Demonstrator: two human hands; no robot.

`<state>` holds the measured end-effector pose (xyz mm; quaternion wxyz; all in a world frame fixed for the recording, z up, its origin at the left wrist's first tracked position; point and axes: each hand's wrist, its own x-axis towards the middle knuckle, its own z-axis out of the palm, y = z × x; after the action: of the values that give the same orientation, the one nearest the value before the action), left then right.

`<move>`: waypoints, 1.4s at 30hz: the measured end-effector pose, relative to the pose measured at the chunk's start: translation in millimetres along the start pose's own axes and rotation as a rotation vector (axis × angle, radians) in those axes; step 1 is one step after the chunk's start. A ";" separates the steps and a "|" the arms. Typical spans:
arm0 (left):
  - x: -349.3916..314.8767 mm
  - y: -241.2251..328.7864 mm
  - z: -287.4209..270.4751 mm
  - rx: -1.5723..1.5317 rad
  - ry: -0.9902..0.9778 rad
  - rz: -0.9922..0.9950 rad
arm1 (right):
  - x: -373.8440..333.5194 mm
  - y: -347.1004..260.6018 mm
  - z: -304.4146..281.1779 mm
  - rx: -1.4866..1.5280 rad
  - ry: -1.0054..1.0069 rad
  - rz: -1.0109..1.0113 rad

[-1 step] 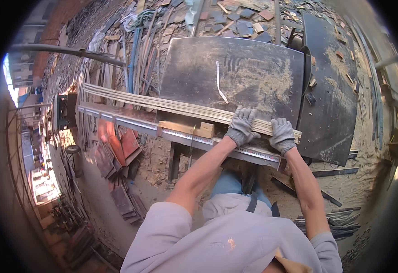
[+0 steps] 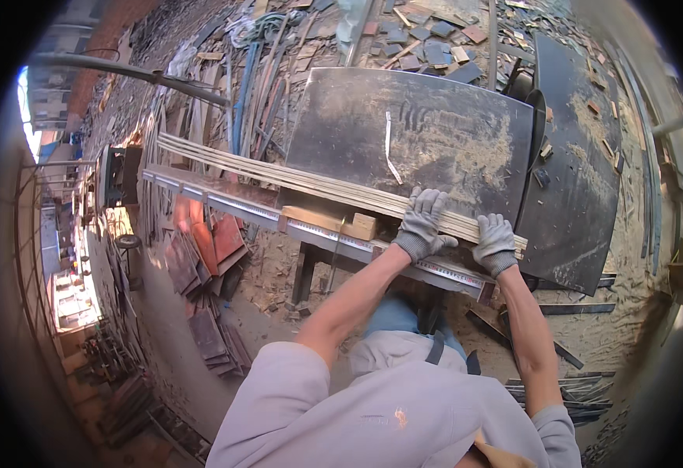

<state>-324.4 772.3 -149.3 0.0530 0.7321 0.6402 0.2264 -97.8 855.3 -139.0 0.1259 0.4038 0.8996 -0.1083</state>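
- Scrap-strewn ground point(image 2: 158, 339): dusty, with angular offcuts point(image 2: 439, 53) heaped at the far side.
- Dark tabletop point(image 2: 341, 117): broad, flat panel smeared with pale sawdust point(image 2: 482, 148), whose loose grains could cause skidding.
- Strip bundle point(image 2: 318, 179): long, thin, layered pale wood along the tabletop's near edge; its left end reaches past the panel, so uneven pressure could fan the layers apart.
- Marked rail point(image 2: 248, 209): straight, graduated, near side of the bundle.
- Left hand point(image 2: 421, 222): gloved in grey knit, grasping the bundle right of its middle.
- Right hand point(image 2: 496, 240): likewise gloved, grasping the bundle's right end.
- Wooden block point(image 2: 365, 227): squared, left of the left hand.
- White strip point(image 2: 389, 142): slender, bent, on the tabletop.
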 end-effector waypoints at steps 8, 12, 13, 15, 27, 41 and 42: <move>-261.6 124.8 -78.4 -1.968 1.229 -1.488 | -337.1 50.0 -76.7 -0.036 0.310 -0.185; -324.5 170.9 -61.0 -2.576 1.225 -0.712 | -470.4 59.2 -77.5 -0.069 0.298 -0.145; -338.7 185.9 -60.8 -2.571 1.268 -0.775 | -494.9 57.6 -71.7 -0.082 0.296 -0.137; -368.9 217.7 -70.1 -2.458 1.180 -0.904 | -536.5 55.1 -58.0 -0.046 0.286 -0.142; -456.6 310.6 -317.8 -1.733 0.966 -0.491 | -711.8 -117.1 60.0 0.203 0.745 -0.170; -393.6 411.0 -498.2 -0.827 0.953 0.005 | -520.9 -295.6 7.9 0.703 0.544 -0.055; -391.4 417.1 -488.8 -0.853 0.928 -0.017 | -518.6 -298.9 8.9 0.705 0.479 -0.012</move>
<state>-169.0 219.3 336.7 0.0589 0.4670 0.4557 0.7555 11.1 295.5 43.3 -0.2329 0.4307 0.8137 -0.3131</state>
